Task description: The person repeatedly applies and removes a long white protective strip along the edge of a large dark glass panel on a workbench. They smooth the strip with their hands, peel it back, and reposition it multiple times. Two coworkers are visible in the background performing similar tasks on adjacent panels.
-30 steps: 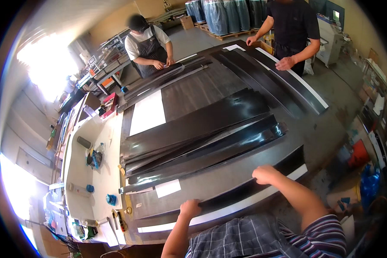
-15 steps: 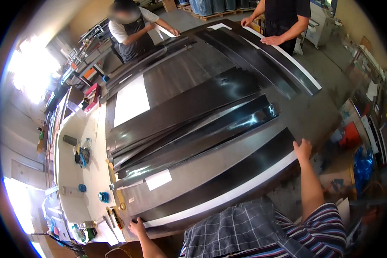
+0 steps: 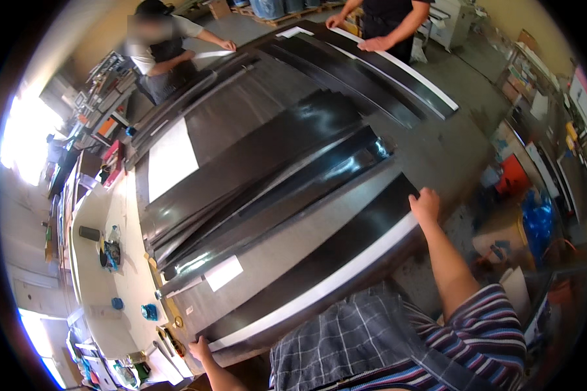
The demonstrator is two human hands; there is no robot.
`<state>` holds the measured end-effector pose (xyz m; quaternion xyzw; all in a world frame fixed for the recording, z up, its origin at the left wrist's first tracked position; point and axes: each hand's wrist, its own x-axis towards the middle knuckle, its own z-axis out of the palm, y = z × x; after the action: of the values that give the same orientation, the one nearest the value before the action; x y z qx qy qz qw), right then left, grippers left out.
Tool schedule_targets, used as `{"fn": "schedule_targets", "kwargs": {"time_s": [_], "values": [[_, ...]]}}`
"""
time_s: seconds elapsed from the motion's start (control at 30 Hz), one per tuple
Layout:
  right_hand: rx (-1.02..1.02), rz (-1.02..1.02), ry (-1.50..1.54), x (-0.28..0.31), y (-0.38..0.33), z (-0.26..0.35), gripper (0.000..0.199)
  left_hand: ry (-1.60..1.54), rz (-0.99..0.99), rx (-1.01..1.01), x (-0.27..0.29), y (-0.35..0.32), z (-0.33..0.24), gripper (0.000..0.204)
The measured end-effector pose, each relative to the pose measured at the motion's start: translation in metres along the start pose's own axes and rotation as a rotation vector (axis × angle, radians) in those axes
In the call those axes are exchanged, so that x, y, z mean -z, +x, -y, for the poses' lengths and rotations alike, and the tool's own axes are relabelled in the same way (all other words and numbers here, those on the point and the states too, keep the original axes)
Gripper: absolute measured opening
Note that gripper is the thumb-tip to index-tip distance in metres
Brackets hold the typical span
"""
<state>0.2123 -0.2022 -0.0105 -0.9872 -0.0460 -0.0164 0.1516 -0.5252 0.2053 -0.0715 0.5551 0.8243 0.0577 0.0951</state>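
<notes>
A long black sheet strip (image 3: 326,254) lies along the near edge of the table, slightly bowed. A white band (image 3: 332,287) runs along its side nearest me. At the strip's right end, my right hand (image 3: 425,204) is closed with the fingers on the edge. My left hand (image 3: 200,348) grips the left end, low in the picture; its fingers are partly hidden. Beyond this strip are piled several glossy black strips (image 3: 293,192), and a small white sheet (image 3: 224,273) rests on the grey tabletop (image 3: 346,221) between.
Across the table one person (image 3: 398,26) has both hands on another white-edged black strip (image 3: 417,81). At far left another person (image 3: 166,52) holds a white strip (image 3: 212,54). A larger white sheet (image 3: 173,159) lies left of centre. Tape rolls (image 3: 149,312) and tools (image 3: 169,341) sit at the left.
The whole view has shifted, so everything appears further left and higher. My hands keep their places at the strip's ends. The far-left person's white strip now lies flatter.
</notes>
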Motion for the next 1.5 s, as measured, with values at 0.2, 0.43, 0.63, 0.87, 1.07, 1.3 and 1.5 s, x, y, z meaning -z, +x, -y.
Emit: {"fn": "schedule_targets", "kwargs": {"time_s": [0.2, 0.43, 0.63, 0.87, 1.07, 1.3, 1.5], "values": [[0.035, -0.02, -0.013, 0.007, -0.002, -0.012, 0.04, 0.179, -0.174, 0.004, 0.028, -0.081, -0.082, 0.054], [0.172, -0.095, 0.265, 0.004, 0.017, -0.029, 0.033, -0.023, -0.414, -0.55, -0.044, -0.165, -0.132, 0.052], [0.403, 0.016, 0.527, 0.041, 0.052, 0.05, 0.027, -0.591, -0.166, -0.871, -0.038, -0.322, -0.271, 0.053], [0.267, 0.502, 1.003, 0.039, 0.146, 0.113, 0.032, -0.709, 0.149, -1.387, -0.026, -0.411, -0.383, 0.02], [0.065, 0.858, 1.176, -0.005, 0.217, 0.17, 0.033, -0.761, 0.232, -1.363, -0.035, -0.442, -0.423, 0.021], [-0.004, 0.687, 1.041, -0.073, 0.278, 0.233, 0.032, -0.732, 0.169, -1.291, -0.042, -0.448, -0.432, 0.022], [0.288, 0.273, 0.796, -0.15, 0.329, 0.225, 0.027, -0.72, 0.154, -1.223, -0.042, -0.438, -0.443, 0.025]]}}
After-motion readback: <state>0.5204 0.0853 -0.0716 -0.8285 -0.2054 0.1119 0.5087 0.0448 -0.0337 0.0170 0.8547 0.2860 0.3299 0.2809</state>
